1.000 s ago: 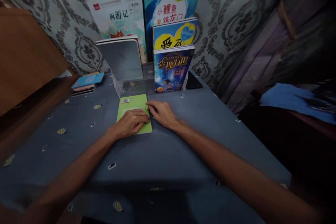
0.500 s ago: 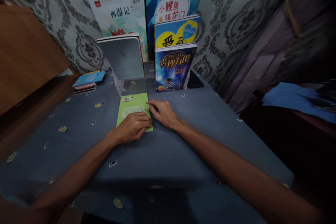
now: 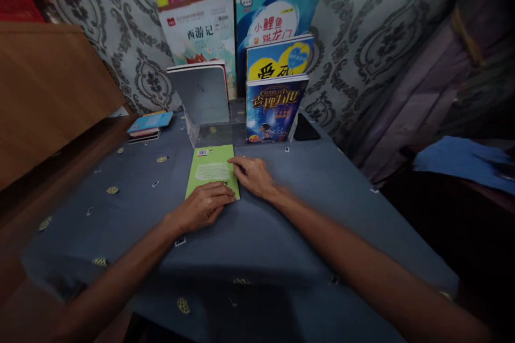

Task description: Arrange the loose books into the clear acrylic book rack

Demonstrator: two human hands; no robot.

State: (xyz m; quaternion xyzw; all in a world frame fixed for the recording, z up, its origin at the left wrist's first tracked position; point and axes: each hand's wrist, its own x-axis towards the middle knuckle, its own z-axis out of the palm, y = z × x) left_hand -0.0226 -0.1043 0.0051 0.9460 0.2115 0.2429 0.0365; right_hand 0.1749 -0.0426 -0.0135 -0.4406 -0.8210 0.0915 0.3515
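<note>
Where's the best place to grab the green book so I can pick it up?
Probably the long right edge of the green book, coming from the right: thumb on top, fingertips underneath. It lies flat and looks thin, so there's little to pinch from above. The right hand is already at that edge, while the left hand covers part of the near end.
</note>
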